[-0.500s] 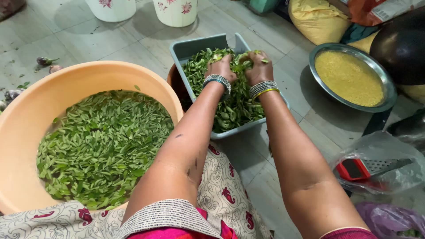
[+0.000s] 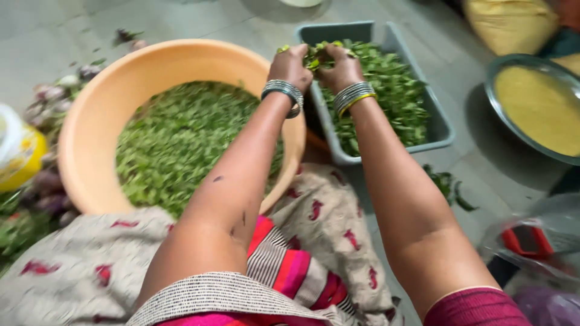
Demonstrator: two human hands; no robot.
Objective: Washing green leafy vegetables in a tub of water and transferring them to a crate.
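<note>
My left hand (image 2: 292, 65) and my right hand (image 2: 342, 67) are held close together above the near left corner of a grey rectangular tub (image 2: 444, 127). Both are closed on a small bunch of green leaves (image 2: 314, 55) pinched between them. The tub is filled with more leafy green stems (image 2: 386, 96). To its left stands a large orange plastic basin (image 2: 90, 139) holding a bed of plucked green leaves (image 2: 181, 139). Metal bangles ring both wrists.
A steel plate of yellow grain (image 2: 538, 105) lies at the right. A yellow sack (image 2: 510, 21) sits behind it. Plastic bags with a red item (image 2: 528, 241) lie at lower right. A yellow-white container (image 2: 18, 154) and purple-white bulbs (image 2: 54, 93) are at left. Patterned cloth covers my lap.
My head has turned, so the basin and tub sit further right and closer in view. Both hands have lifted a bunch of leaves from the tub toward its near left corner.
</note>
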